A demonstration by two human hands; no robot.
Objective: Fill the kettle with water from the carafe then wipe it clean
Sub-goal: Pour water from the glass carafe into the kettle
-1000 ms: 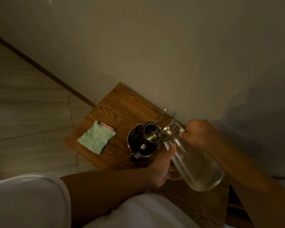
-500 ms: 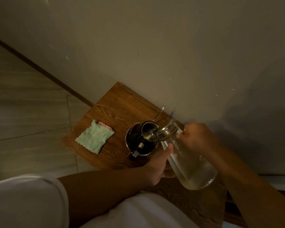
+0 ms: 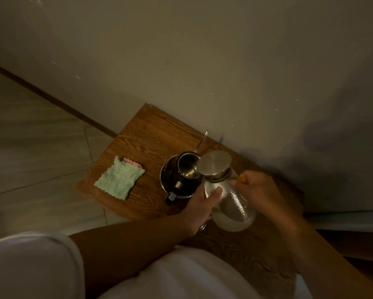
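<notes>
A steel kettle [image 3: 177,180] stands on the wooden table [image 3: 151,134], its lid [image 3: 187,167] swung open and a thin wire handle sticking up behind. Right beside it is a textured glass carafe [image 3: 233,206] with a round metal cap [image 3: 214,162], nearly upright, a little water in its base. My left hand [image 3: 199,209] grips the carafe's left side, thumb on the glass. My right hand [image 3: 259,190] holds its neck from the right. A green cloth [image 3: 118,178] with a pink edge lies flat on the table, left of the kettle.
The table stands against a plain wall [image 3: 224,72] that runs just behind the kettle. A tiled floor [image 3: 30,147] lies to the left of the table's edge. White clothing [image 3: 181,275] fills the bottom of the view.
The carafe has swung from tilted, with its mouth at the kettle opening, back towards upright, so its cap top now faces up. Both hands stayed on it.
</notes>
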